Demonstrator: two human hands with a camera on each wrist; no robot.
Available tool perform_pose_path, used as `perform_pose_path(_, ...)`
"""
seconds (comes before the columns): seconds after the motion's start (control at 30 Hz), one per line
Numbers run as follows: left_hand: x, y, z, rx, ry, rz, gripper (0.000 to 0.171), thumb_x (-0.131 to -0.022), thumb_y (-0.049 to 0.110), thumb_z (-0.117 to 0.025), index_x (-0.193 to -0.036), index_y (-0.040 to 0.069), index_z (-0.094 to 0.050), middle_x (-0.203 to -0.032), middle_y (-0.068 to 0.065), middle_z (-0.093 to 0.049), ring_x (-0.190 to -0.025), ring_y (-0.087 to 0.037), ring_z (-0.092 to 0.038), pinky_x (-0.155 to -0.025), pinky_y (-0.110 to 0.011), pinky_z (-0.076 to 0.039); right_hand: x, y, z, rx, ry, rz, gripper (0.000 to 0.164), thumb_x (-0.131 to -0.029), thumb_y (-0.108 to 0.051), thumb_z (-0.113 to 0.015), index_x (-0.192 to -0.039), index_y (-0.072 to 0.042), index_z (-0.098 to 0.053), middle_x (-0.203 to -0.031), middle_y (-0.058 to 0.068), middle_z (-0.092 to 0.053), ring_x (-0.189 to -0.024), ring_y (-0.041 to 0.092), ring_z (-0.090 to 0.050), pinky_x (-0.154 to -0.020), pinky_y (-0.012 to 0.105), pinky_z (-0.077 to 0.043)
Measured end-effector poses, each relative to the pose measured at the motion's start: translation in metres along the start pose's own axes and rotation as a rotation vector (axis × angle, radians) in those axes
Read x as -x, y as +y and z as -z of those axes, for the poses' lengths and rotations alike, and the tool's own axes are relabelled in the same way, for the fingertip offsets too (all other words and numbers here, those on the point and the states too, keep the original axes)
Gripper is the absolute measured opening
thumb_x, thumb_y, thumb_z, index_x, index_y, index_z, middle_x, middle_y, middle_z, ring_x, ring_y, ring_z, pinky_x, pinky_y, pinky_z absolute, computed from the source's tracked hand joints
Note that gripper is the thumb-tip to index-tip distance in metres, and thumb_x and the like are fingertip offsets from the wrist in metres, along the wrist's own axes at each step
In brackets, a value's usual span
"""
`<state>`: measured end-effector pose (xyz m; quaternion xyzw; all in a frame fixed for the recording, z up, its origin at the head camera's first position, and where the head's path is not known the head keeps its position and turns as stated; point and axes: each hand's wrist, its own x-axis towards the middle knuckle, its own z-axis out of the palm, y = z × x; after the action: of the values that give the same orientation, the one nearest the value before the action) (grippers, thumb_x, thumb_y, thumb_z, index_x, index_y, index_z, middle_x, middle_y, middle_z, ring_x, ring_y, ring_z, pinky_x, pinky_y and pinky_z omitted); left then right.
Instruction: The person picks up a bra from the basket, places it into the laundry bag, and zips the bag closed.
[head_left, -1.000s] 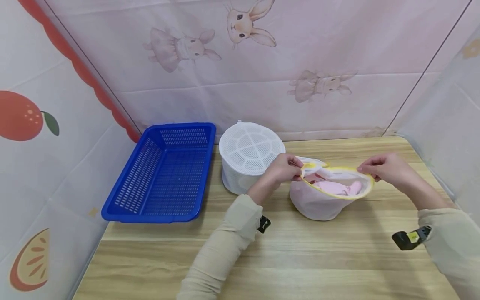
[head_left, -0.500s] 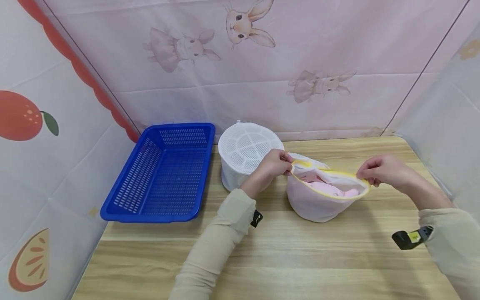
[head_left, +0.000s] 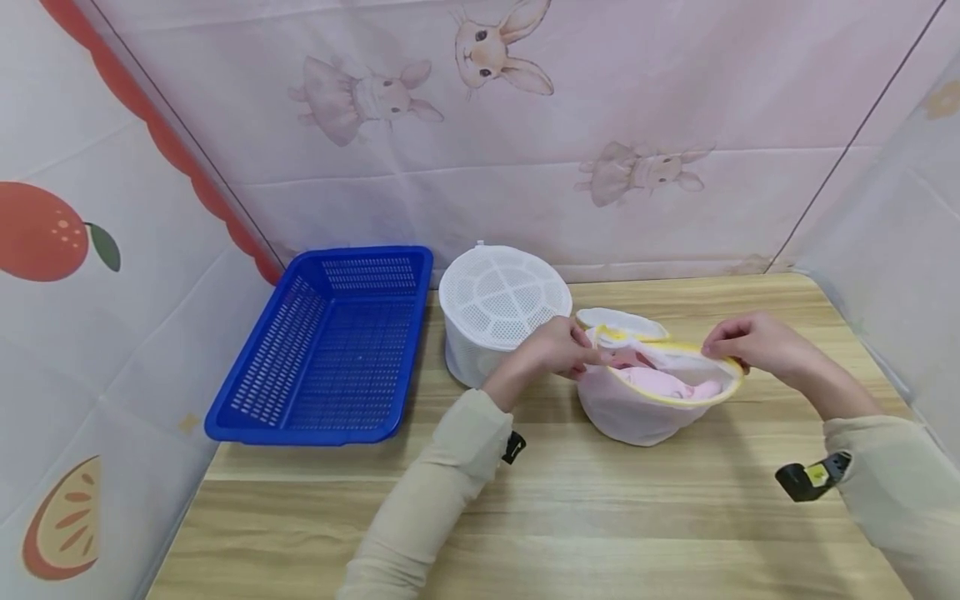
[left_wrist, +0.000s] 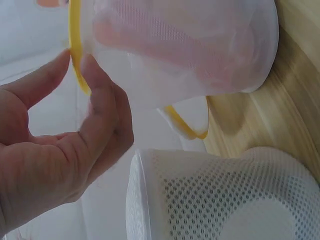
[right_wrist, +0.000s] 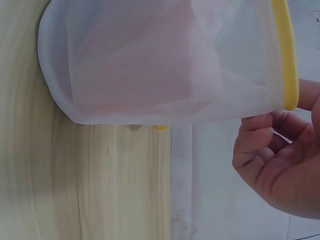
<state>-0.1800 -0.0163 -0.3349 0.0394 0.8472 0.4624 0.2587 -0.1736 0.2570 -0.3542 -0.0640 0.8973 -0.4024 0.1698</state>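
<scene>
A round white mesh laundry bag (head_left: 630, 425) with yellow trim stands unzipped on the table, its mouth tilted toward me. Pink cloth (head_left: 658, 383) lies inside and shows through the mesh in both wrist views. The bag's lid flap (head_left: 621, 321) hangs back behind the mouth. At the mouth's left side, my left hand (head_left: 553, 348) pinches the yellow rim (left_wrist: 75, 45) between thumb and fingertips. My right hand (head_left: 761, 343) pinches the right side of that rim; in the right wrist view its thumb is partly hidden behind the yellow edge (right_wrist: 289, 60).
A white mesh cylinder bag (head_left: 504, 300) with a closed top stands just left of the laundry bag, close to my left hand. Farther left is a blue plastic basket (head_left: 300, 437). Printed fabric walls (head_left: 495, 200) enclose the wooden table (head_left: 600, 525) at the back and sides.
My left hand went left with the rim, then came back slightly right and lower. The lid flap has dropped farther back from the mouth. My right hand has shifted slightly left.
</scene>
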Motion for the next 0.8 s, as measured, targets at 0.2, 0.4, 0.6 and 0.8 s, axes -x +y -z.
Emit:
perform_pose_path(0.2,0.0,0.001,-0.008,0.048,-0.019,0.018,0.013,-0.08,0.006,-0.068,-0.077,0.0,-0.058,-0.063,-0.004,-0.055,-0.047,-0.011,-0.054,-0.05,-0.021,-0.052,0.003,-0.004,0.001,-0.035,0.005,-0.01,0.021,-0.086,-0.011,-0.06,-0.094,0.009,-0.061,-0.071,0.003,-0.054,-0.057,0.012,-0.046,-0.049,0.026,-0.041)
perform_pose_path(0.4,-0.006,-0.002,-0.003,0.209,0.032,0.001,0.007,-0.081,-0.01,-0.054,-0.083,-0.004,-0.054,-0.067,-0.008,-0.055,-0.048,-0.012,-0.056,-0.055,-0.023,-0.054,0.007,-0.008,0.002,-0.092,-0.04,-0.01,0.02,-0.084,-0.009,-0.061,-0.091,0.009,-0.06,-0.067,0.005,-0.053,-0.054,0.014,-0.047,-0.049,0.027,-0.045)
perform_pose_path(0.6,-0.012,-0.002,0.014,0.344,0.116,-0.031,0.011,-0.082,-0.011,-0.049,-0.092,-0.009,-0.053,-0.074,-0.009,-0.051,-0.054,-0.013,-0.054,-0.058,-0.022,-0.053,0.01,-0.009,0.001,-0.116,-0.185,0.038,0.015,-0.082,-0.007,-0.064,-0.083,0.007,-0.059,-0.061,0.006,-0.052,-0.051,0.013,-0.049,-0.047,0.028,-0.047)
perform_pose_path(0.8,-0.017,-0.003,0.023,0.298,0.138,-0.047,0.016,-0.082,-0.011,-0.051,-0.097,-0.011,-0.056,-0.075,-0.007,-0.052,-0.053,-0.011,-0.052,-0.058,-0.02,-0.053,0.009,-0.008,-0.004,-0.124,-0.298,0.084,0.022,-0.086,-0.015,-0.062,-0.083,0.007,-0.059,-0.065,0.008,-0.055,-0.053,0.014,-0.051,-0.049,0.03,-0.049)
